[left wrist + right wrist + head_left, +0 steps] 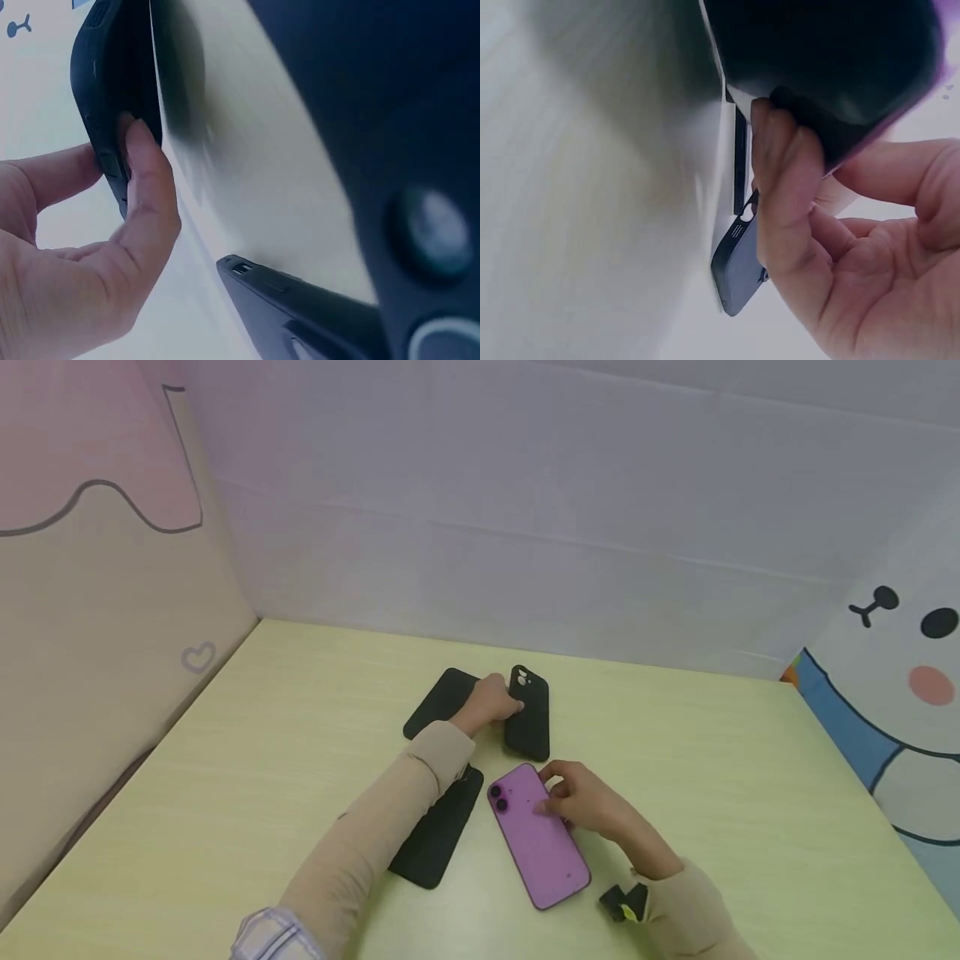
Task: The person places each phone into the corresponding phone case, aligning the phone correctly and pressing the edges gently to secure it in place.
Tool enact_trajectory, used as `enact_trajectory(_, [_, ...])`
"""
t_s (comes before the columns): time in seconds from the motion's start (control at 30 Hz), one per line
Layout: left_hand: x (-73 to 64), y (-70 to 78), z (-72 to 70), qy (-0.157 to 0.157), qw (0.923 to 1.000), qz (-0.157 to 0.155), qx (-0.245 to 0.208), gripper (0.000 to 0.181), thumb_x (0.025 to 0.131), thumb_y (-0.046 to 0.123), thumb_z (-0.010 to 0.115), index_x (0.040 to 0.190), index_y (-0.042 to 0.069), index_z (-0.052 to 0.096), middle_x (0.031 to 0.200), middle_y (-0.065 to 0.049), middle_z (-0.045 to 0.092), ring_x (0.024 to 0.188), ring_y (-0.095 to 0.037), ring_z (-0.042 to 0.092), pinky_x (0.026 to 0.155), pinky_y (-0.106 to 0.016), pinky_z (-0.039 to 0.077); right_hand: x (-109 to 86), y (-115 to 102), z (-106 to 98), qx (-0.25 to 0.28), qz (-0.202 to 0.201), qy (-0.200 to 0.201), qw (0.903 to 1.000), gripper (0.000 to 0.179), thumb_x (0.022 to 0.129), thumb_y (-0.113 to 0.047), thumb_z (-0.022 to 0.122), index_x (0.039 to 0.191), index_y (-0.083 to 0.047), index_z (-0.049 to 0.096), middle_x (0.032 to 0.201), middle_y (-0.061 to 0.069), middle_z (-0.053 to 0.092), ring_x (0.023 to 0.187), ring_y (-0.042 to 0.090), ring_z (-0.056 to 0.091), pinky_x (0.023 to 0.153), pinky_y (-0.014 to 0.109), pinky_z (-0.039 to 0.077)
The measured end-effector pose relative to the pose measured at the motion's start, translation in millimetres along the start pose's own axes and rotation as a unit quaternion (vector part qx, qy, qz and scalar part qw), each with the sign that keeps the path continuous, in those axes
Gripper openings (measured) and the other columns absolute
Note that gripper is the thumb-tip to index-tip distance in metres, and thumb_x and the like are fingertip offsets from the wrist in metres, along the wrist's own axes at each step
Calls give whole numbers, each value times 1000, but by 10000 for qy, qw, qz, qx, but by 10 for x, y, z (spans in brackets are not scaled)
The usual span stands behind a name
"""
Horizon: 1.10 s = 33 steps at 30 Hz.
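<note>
My left hand [491, 700] pinches the long edge of a black phone case [528, 718], which has a camera cutout at its top. In the left wrist view the thumb and a finger of that hand [82, 262] clasp the side wall of the case [112, 67], and the case is tilted up on edge. Nearer the body, my right hand [588, 802] grips a purple phone [536, 843] by its right edge, back upward. From the right wrist view, fingers [787, 172] curl under the phone's dark screen [832, 60], with the thumb on its other side.
A flat black phone-shaped piece [442, 700] lies left of the left hand. Another black one [441, 835] lies partly hidden under the left forearm. All are on a pale yellow table [712, 760], bounded by a white backdrop [525, 527]. A small black device [622, 903] sits at the right cuff.
</note>
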<state>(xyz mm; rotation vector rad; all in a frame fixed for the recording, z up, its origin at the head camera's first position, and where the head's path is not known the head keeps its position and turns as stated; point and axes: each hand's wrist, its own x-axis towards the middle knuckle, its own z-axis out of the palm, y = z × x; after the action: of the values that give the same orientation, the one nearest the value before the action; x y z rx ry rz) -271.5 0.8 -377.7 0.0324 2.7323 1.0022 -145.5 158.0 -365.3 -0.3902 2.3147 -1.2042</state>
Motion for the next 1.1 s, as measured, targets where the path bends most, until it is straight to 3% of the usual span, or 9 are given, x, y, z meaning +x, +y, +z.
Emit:
enact_trajectory(0.2, [-22,-29,-41,-118,9985,-248,-482,32,87,21,61,105,-6,60,97,-17,63,76,-22,58,66,-29,46,22,35,-10,131,187,231,9995,29,84,0,59,110,9,51,67,4,58,56,8,47,51,25,41])
enact_trajectory(0.37, [-42,-48,-89,-56,9967,-339,-733,40,89,21,59,118,-6,55,115,-19,60,98,-26,60,86,-35,48,4,21,-46,253,228,381,9987,34,85,-2,58,116,10,50,71,6,62,58,9,51,53,28,46])
enact_trajectory(0.47, [-45,-56,-118,22,9955,-314,-891,42,90,21,58,122,-5,53,122,-18,57,106,-27,58,89,-36,47,-2,19,-74,398,181,434,9981,35,86,-3,58,118,10,49,71,6,63,58,9,50,52,28,45])
enact_trajectory(0.77, [-99,-97,-238,66,9884,-251,-1499,42,91,18,56,125,-4,46,112,-19,57,94,-27,63,72,-30,54,23,26,-161,586,322,900,9937,37,87,-3,55,122,9,48,73,6,63,63,10,52,56,27,47])
enact_trajectory(1.1, [-206,-158,-371,364,9855,-295,-1632,39,92,18,53,126,-1,45,112,-18,59,95,-26,58,78,-34,46,19,2,-270,831,538,1526,9833,40,90,-7,53,128,3,47,88,12,63,69,13,55,62,29,49])
